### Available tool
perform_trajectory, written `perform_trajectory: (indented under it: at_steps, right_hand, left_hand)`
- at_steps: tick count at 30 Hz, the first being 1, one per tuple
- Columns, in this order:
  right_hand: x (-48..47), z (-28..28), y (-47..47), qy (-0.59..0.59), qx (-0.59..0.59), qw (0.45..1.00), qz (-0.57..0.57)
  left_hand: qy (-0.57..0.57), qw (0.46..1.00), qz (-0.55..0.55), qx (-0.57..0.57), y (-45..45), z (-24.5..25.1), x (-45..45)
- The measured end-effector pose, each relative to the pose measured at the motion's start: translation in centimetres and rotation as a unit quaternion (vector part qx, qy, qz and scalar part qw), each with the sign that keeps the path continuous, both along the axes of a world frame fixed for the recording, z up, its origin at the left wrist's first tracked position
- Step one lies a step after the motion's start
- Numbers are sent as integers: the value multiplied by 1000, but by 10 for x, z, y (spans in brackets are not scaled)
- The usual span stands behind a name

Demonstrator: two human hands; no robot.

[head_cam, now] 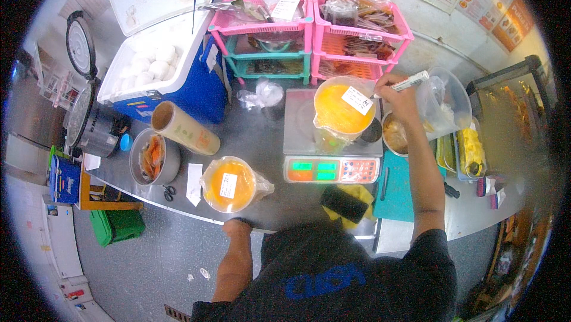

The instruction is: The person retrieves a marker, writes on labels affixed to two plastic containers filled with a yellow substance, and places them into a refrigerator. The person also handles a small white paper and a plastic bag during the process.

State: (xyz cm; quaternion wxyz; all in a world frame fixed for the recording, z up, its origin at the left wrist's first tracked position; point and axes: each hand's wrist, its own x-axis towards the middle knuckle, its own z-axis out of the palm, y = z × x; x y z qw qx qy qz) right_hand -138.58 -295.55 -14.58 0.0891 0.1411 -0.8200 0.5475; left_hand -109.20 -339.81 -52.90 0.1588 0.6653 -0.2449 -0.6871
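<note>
My right hand (395,92) grips a white marker pen (409,81), its tip beside a white written label (357,100). That label lies on a plastic-wrapped round container of orange-yellow contents (341,119), which stands on a digital scale (332,169) with lit green displays. My left hand (236,227) rests at the table's front edge; its fingers are hard to make out. Just above it stands a second wrapped container of orange-yellow contents (244,184), also bearing a written label (229,185). A strip of white paper (194,183) lies to its left.
Scissors (169,193), a metal pot (134,161) and a leaning cardboard tube (187,130) are at left. Behind them stands an open blue cool box (178,101) holding white balls. Pink basket racks (363,32) line the back. A phone (344,204), teal board (395,197) and clear bucket (455,103) are nearer right.
</note>
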Motion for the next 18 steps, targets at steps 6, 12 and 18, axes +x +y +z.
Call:
perform_trajectory:
  at_steps: [6, 12, 18]
  right_hand:
    - [-2, -5, 6, -14, 44, 999, 22]
    - [-5, -5, 8, -33, -9, 999, -14]
    - [10, 16, -2, -29, -160, 987, -16]
  left_hand:
    - [86, 995, -43, 18, 11, 26, -4]
    - [0, 999, -40, 2, 10, 25, -3]
    - [-37, 984, -171, -29, 2, 10, -1]
